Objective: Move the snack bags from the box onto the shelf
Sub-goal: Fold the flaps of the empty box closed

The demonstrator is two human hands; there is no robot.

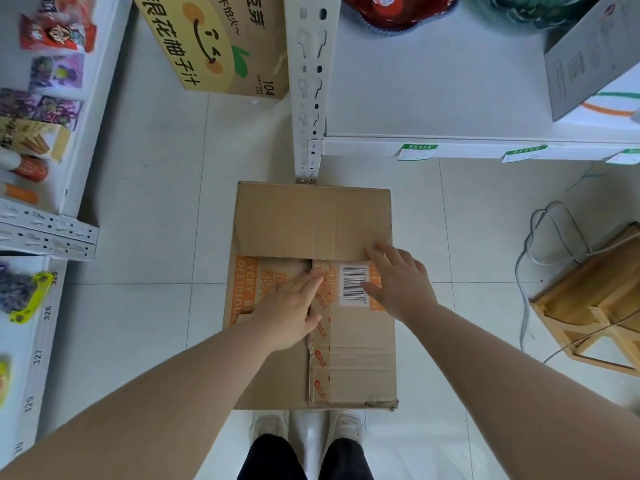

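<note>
A cardboard box [313,296] sits on the tiled floor [145,209], touching the foot of a white shelf post [310,88]. Its flaps are down, so whatever is inside is hidden; no snack bags from it can be seen. The far flap [311,220] lies over the two inner flaps, which meet at a taped seam. The left hand [289,311] lies flat on the seam, fingers spread and gripping nothing. The right hand [398,284] rests open beside a barcode label [354,285], fingertips at the far flap's edge. The shelf [485,98] on the right holds a grey carton [592,60]. A left rack [79,133] carries packaged snacks [57,32]. A printed carton [221,43] stands beyond the box, a wooden frame [595,303] to the right.
</note>
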